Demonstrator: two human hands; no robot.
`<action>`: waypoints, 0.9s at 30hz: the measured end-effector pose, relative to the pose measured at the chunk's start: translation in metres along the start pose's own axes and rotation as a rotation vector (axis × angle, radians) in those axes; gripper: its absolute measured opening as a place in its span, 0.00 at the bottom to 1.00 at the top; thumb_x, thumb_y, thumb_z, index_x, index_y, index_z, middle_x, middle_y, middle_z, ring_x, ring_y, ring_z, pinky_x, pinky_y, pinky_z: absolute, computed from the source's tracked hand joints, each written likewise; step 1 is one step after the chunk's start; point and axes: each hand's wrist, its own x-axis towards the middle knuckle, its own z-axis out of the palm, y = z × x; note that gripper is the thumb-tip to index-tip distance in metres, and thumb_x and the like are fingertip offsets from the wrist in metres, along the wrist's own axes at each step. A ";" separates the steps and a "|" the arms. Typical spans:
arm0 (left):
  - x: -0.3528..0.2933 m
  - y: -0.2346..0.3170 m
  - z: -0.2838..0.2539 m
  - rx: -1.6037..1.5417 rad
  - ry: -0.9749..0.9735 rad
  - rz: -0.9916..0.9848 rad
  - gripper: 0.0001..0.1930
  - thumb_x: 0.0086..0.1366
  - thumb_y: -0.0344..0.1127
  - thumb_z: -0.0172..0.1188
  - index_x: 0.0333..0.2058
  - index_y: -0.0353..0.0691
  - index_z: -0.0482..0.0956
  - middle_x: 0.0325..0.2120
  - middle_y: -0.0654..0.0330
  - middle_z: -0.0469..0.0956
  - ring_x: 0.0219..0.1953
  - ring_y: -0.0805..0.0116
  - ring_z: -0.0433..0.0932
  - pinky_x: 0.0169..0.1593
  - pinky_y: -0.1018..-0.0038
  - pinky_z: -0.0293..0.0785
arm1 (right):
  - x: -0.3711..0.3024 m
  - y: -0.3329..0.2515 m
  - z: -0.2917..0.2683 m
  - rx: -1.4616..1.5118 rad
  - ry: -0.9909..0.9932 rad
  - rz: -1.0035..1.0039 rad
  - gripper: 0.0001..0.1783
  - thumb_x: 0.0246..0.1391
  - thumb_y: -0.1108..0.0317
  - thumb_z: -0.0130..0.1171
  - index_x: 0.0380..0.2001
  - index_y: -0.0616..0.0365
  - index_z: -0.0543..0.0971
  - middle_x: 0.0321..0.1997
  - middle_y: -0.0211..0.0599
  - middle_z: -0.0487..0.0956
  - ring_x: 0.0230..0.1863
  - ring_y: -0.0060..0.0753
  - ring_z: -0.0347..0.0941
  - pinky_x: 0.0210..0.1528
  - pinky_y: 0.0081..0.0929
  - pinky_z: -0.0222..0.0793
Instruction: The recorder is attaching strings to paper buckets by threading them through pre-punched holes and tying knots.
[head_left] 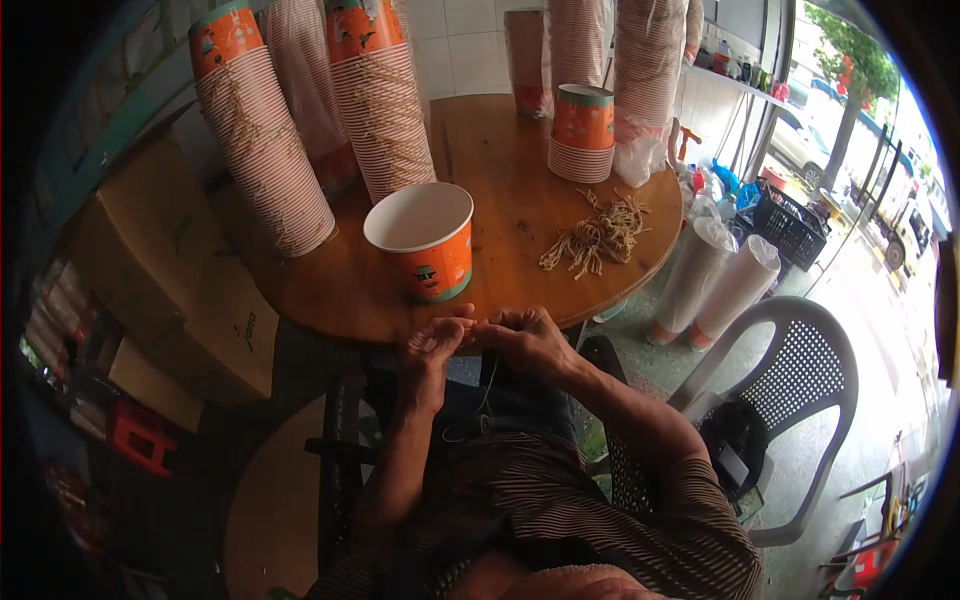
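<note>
My left hand [436, 342] and my right hand [528, 338] meet fingertip to fingertip at the near edge of a round wooden table. Both are closed in a pinch where they touch. A thin string [490, 384] hangs from between them toward my lap; its upper end is hidden by the fingers. Just beyond my left hand stands an upright orange paper bucket [432, 262] with a white inside. Farther right, a loose heap of tan strings [600, 236] lies on the tabletop [500, 225].
Tall stacks of paper buckets [262, 140] wound with string stand at the left, beside another stack [385, 110]. A shorter stack [582, 135] is at the back. Cardboard boxes [170, 270] are left of the table; a grey plastic chair [800, 390] and wrapped stacks [700, 270] are at the right.
</note>
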 end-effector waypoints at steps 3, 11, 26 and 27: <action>0.000 0.008 0.003 0.063 -0.014 0.008 0.07 0.72 0.32 0.61 0.41 0.36 0.86 0.52 0.56 0.82 0.50 0.68 0.80 0.57 0.71 0.74 | 0.001 0.003 -0.003 0.034 0.005 -0.031 0.13 0.66 0.59 0.64 0.39 0.58 0.86 0.22 0.17 0.72 0.21 0.08 0.61 0.22 0.15 0.52; 0.018 0.048 0.013 0.929 0.178 0.710 0.13 0.66 0.27 0.67 0.49 0.36 0.81 0.51 0.53 0.80 0.51 0.58 0.80 0.58 0.66 0.74 | 0.003 0.005 -0.007 -0.079 0.083 0.037 0.12 0.66 0.60 0.64 0.40 0.59 0.86 0.22 0.17 0.73 0.20 0.08 0.60 0.21 0.14 0.53; 0.070 0.086 -0.028 1.114 0.197 0.554 0.09 0.67 0.29 0.67 0.44 0.32 0.85 0.34 0.52 0.85 0.35 0.67 0.84 0.41 0.73 0.78 | 0.014 -0.005 -0.012 -0.100 0.121 -0.004 0.11 0.63 0.59 0.67 0.33 0.55 0.87 0.22 0.13 0.74 0.21 0.06 0.62 0.22 0.14 0.54; 0.063 0.091 -0.028 1.134 0.207 0.529 0.09 0.67 0.29 0.67 0.44 0.32 0.85 0.34 0.52 0.85 0.35 0.67 0.84 0.41 0.73 0.78 | 0.018 -0.006 -0.009 -0.077 0.123 -0.040 0.11 0.63 0.60 0.67 0.33 0.55 0.86 0.22 0.13 0.74 0.21 0.06 0.61 0.22 0.14 0.54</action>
